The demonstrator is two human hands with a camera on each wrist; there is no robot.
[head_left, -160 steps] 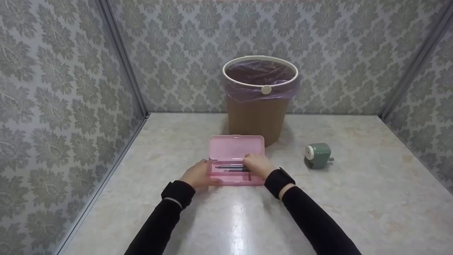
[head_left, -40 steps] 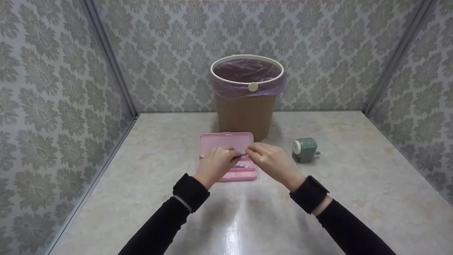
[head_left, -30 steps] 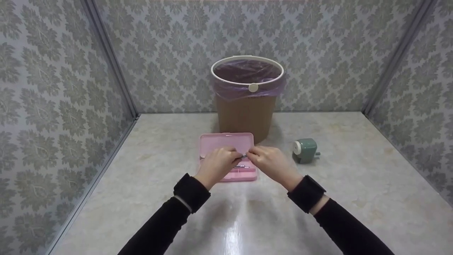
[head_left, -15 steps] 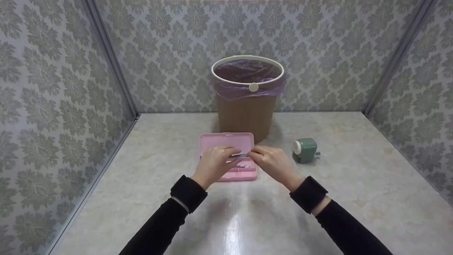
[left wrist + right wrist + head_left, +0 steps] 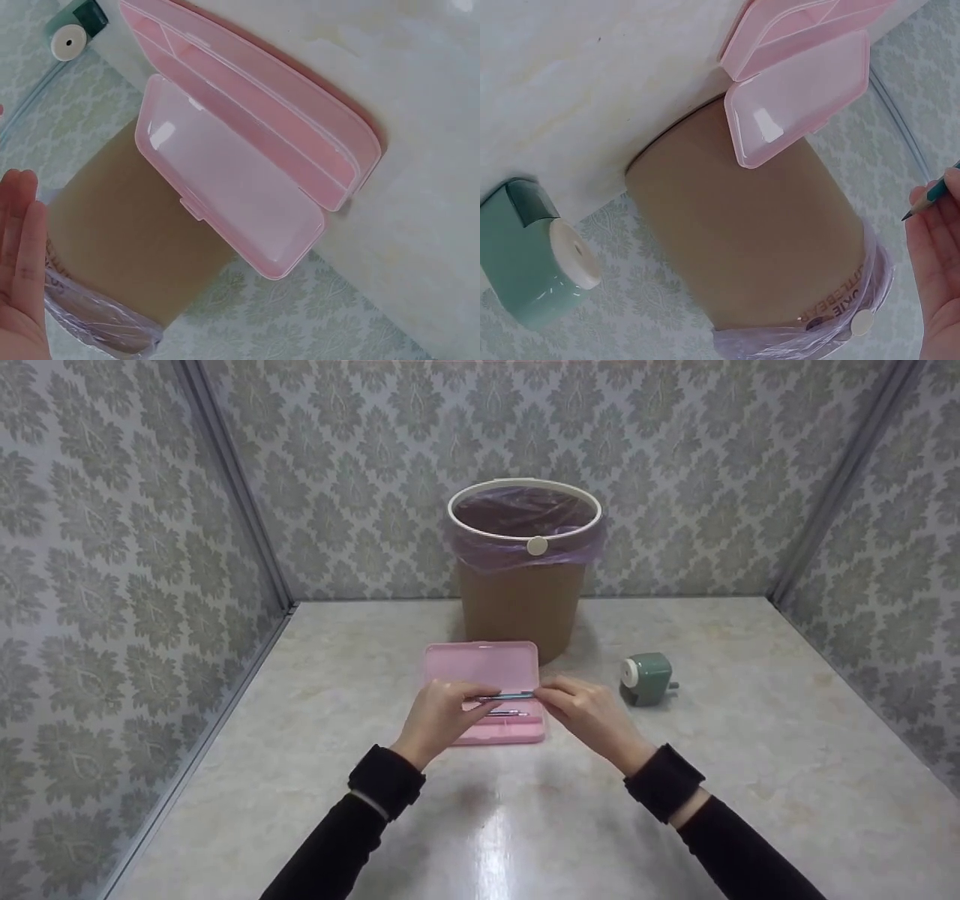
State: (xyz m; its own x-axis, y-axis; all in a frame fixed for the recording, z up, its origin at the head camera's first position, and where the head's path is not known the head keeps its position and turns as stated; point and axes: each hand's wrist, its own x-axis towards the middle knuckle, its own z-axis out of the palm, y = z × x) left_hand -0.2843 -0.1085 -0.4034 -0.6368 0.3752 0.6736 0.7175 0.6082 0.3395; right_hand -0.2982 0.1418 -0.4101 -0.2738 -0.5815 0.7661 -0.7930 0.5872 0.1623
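Above the open pink pencil case (image 5: 480, 660), both hands hold a pencil (image 5: 514, 696) lengthwise between them; a second may lie alongside it. My left hand (image 5: 439, 720) pinches its left end between thumb and fingers. At the other end, my right hand (image 5: 589, 716) pinches it with the fingertips. The right wrist view shows a teal pencil (image 5: 930, 199) with a sharpened dark tip in that hand. Other slim pencils (image 5: 510, 712) lie in the case's tray. Only straight fingers (image 5: 26, 255) of the left hand appear in the left wrist view, with no pencil visible there.
Behind the case stands a brown waste bin (image 5: 517, 600) with a cream rim and a purple liner. A green crank pencil sharpener (image 5: 649, 679) with a white front is on the table (image 5: 712, 780) at right. Patterned walls (image 5: 375, 480) enclose the back and sides.
Earlier, the right hand reached into the case while the left hand rested at its side. Now both hold a pencil above it. Over the last half second the hands draw slightly apart, exposing more pencil.
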